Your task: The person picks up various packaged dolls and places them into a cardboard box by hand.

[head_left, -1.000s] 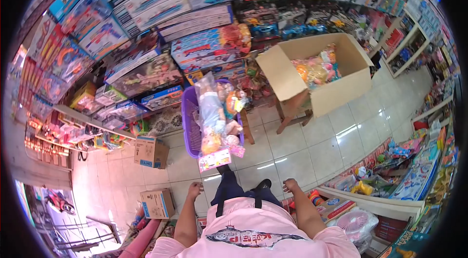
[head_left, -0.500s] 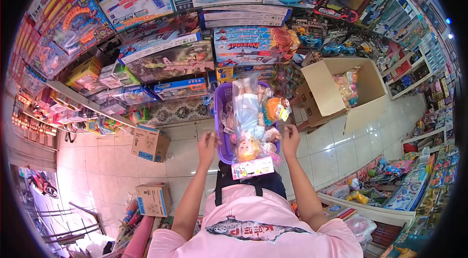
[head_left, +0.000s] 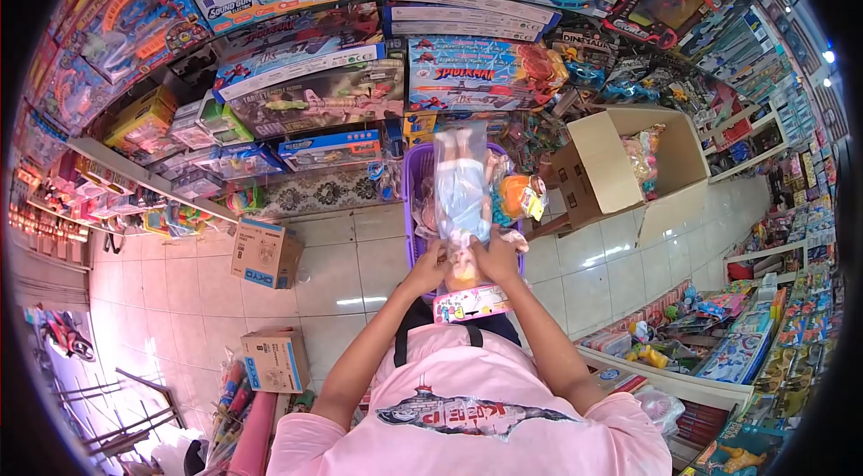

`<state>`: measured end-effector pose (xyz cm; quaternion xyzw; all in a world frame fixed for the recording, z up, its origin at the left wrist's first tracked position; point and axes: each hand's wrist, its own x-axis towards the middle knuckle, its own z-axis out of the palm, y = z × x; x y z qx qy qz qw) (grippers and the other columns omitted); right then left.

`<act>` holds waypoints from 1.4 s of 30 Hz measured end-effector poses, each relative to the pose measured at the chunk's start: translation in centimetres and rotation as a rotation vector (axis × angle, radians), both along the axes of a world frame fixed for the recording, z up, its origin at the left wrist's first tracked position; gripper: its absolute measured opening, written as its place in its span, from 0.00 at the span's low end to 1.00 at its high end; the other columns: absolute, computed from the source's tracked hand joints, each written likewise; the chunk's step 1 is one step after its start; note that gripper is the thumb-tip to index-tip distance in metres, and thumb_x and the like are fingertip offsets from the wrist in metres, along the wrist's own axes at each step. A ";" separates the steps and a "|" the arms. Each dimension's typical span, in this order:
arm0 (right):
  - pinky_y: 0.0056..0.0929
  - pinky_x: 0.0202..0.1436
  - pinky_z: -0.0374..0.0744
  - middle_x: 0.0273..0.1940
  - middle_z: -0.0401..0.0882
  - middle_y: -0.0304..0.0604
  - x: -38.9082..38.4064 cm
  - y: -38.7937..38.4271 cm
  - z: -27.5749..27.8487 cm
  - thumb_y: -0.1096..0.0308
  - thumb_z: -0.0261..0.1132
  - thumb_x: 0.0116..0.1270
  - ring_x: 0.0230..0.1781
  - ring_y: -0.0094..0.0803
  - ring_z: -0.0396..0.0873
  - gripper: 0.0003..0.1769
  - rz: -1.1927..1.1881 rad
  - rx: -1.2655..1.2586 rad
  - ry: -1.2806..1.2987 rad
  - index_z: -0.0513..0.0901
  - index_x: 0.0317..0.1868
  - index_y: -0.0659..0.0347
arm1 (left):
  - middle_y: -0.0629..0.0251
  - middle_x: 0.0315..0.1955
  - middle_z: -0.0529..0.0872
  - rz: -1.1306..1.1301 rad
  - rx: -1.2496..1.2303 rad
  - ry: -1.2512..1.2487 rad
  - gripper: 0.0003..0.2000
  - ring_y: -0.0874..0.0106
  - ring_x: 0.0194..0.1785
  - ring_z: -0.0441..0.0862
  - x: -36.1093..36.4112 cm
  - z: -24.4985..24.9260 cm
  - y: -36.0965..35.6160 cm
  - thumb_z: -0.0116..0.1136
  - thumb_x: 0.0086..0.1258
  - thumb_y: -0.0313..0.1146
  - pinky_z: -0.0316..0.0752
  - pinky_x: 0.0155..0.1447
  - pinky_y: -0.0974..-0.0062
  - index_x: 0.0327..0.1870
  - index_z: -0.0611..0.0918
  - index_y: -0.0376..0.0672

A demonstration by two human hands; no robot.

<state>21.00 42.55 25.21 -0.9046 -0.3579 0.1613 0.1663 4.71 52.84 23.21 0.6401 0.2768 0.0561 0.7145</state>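
tiled shop flr (head_left: 328,271) | wrapped doll (head_left: 463,184) atop purple basket (head_left: 410,211) | l hand (head_left: 430,269) + r hand (head_left: 498,258): fingers flank its head, grip can't tell | risk: slick wrap (head_left: 460,140) may slip; bump cd tip orange toy (head_left: 516,195)

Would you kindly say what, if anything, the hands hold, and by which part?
The left hand and right hand are on the bagged doll, either side near its head; whether they grip it cannot be told.
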 end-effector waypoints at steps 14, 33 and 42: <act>0.37 0.73 0.62 0.69 0.64 0.59 -3.5 6.5 6.9 0.59 0.68 0.66 0.70 0.42 0.65 0.48 0.173 0.711 0.866 0.50 0.76 0.68 | 0.62 0.67 0.66 0.658 -0.129 -0.449 0.30 0.68 0.69 0.66 -3.0 3.3 6.0 0.53 0.77 0.43 0.65 0.69 0.69 0.73 0.55 0.46; 0.52 0.69 0.61 0.56 0.77 0.55 -0.3 4.0 -4.0 0.52 0.67 0.59 0.59 0.50 0.73 0.29 0.462 -0.457 -0.281 0.80 0.55 0.62 | 0.62 0.50 0.84 0.944 -0.176 -0.112 0.23 0.73 0.51 0.81 -12.0 7.2 6.1 0.70 0.66 0.34 0.75 0.57 0.73 0.58 0.76 0.33; 0.44 0.63 0.68 0.47 0.85 0.47 -1.1 2.9 -4.9 0.62 0.61 0.62 0.55 0.41 0.78 0.15 0.518 -0.354 -0.394 0.85 0.47 0.58 | 0.66 0.50 0.83 0.953 -0.334 -0.164 0.22 0.76 0.52 0.79 -11.9 1.3 3.1 0.68 0.67 0.33 0.72 0.59 0.75 0.59 0.77 0.35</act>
